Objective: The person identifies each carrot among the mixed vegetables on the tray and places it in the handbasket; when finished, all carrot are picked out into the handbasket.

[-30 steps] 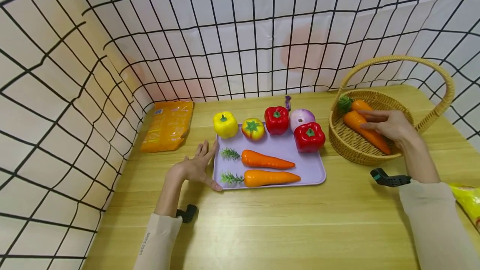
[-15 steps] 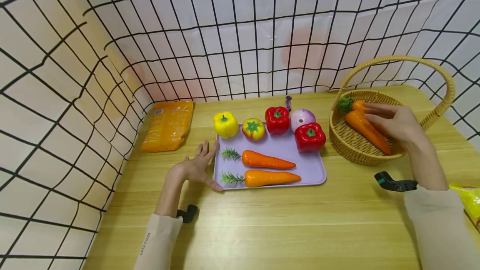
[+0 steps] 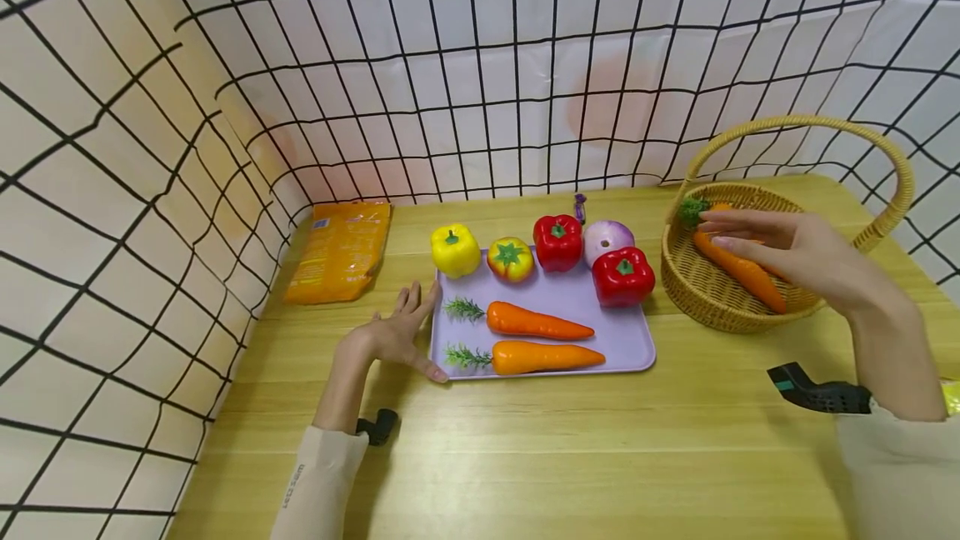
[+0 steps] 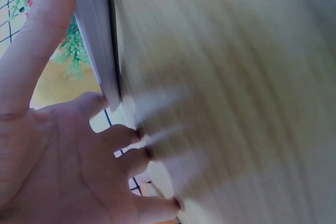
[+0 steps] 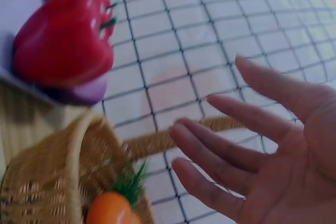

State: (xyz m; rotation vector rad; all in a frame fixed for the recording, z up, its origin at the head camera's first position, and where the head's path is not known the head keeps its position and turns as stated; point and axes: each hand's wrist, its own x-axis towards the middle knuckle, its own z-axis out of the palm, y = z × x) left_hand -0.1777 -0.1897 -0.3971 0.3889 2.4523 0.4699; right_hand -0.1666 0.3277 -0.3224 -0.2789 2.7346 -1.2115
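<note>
My left hand (image 3: 397, 336) rests at the left edge of the lilac tray (image 3: 555, 290), fingers spread, thumb on the near corner. Two carrots (image 3: 536, 321) with green tops lie along the tray's front part. Behind them are a yellow bell pepper (image 3: 455, 251), a yellow-red tomato (image 3: 511, 259), two red bell peppers (image 3: 623, 277) and a purple onion (image 3: 606, 238). Over the wicker basket (image 3: 701, 307), my right hand (image 3: 802, 252) hovers with nothing in it, fingers apart. Carrots (image 3: 742, 273) lie inside the basket, partly hidden by that hand.
An orange packet (image 3: 341, 252) lies at the table's back left. Behind the onion is a small purple wrapped candy (image 3: 580, 207). The basket's tall handle (image 3: 798, 121) arches over it. A yellow packet (image 3: 952, 396) shows at the right edge. Grid-patterned cloth walls enclose the back and sides.
My right hand has let go of a carrot in the basket and drawn up and to the right, its fingers opening. My left hand has stayed at the tray.
</note>
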